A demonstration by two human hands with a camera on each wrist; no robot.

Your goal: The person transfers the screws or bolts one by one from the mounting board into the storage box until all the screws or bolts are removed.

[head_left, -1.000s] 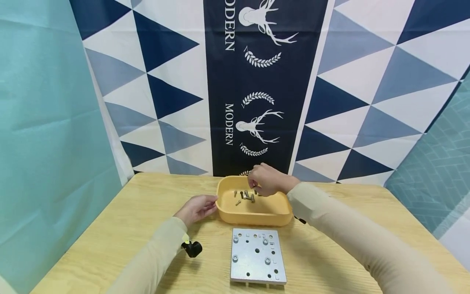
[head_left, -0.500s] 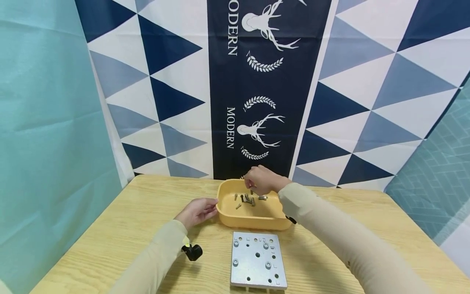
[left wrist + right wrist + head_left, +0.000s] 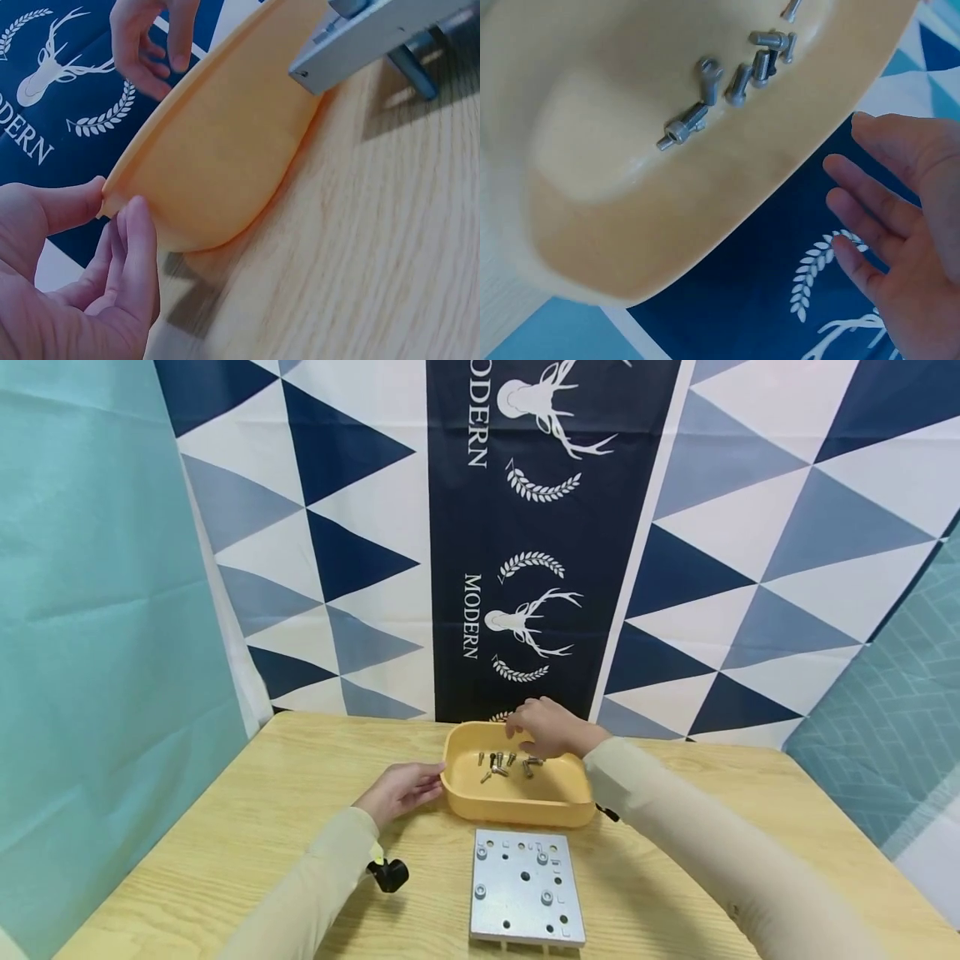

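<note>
My left hand [image 3: 405, 789] pinches the left end of a yellow plastic tray [image 3: 517, 811] at its rim, thumb on one side and fingers on the other, as the left wrist view shows. Several metal bolts [image 3: 739, 84] lie loose on the tray's floor, one of them black. Above the tray's back part is my right hand [image 3: 547, 728]. Its fingers [image 3: 862, 184] are relaxed and spread, holding nothing, close by the rim in the right wrist view. In front of the tray stands a silver metal plate [image 3: 517, 906] with holes and several round fittings.
The wooden table [image 3: 300, 827] carries everything and reaches back to a patterned cloth [image 3: 517, 527]. A teal cloth [image 3: 112, 610] hangs at the left. Short legs [image 3: 414, 73] hold the metal plate off the table.
A bolt at my right fingertips half a second ago has been let go, and the fingers have loosened. The bolts lie in a different spread. My left hand keeps its place on the tray.
</note>
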